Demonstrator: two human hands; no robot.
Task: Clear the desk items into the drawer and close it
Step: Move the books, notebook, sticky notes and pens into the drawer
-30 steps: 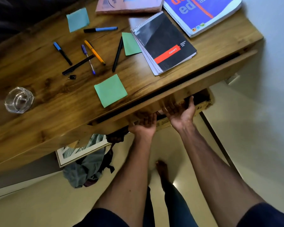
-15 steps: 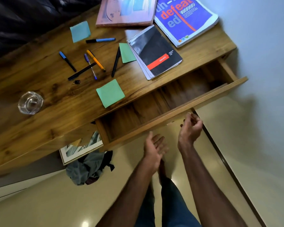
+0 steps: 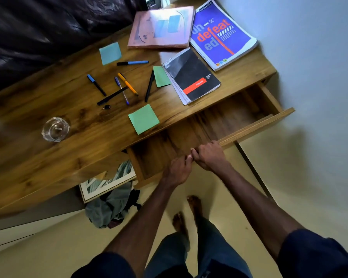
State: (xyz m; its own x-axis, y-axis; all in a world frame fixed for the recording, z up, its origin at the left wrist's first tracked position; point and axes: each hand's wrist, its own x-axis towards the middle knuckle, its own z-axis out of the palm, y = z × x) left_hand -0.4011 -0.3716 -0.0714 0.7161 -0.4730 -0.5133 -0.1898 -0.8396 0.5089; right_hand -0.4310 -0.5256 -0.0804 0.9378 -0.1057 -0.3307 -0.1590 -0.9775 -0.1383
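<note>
The wooden drawer [image 3: 249, 109] is pulled out from the desk [image 3: 68, 157] and its visible inside is bare. My left hand [image 3: 179, 169] and my right hand [image 3: 209, 157] sit side by side over the drawer's front panel [image 3: 259, 125], fingers curled, nothing visible in them. On the desk lie several pens [image 3: 127, 84], a green sticky pad [image 3: 144, 118], a blue one [image 3: 110, 53], another green one [image 3: 161, 76], a black spiral notebook [image 3: 192, 77], a blue book [image 3: 221, 34] and a pink book [image 3: 161, 28].
A glass ashtray [image 3: 55, 129] stands at the desk's left, with a small black cap [image 3: 107, 106] near the pens. Under the desk lean a framed picture [image 3: 107, 183] and a grey bag [image 3: 111, 209]. A black sofa [image 3: 38, 27] is behind; a wall runs along the right.
The drawer went from nearly shut to pulled out. My hands let go beneath it, then rose to its front panel and curled together.
</note>
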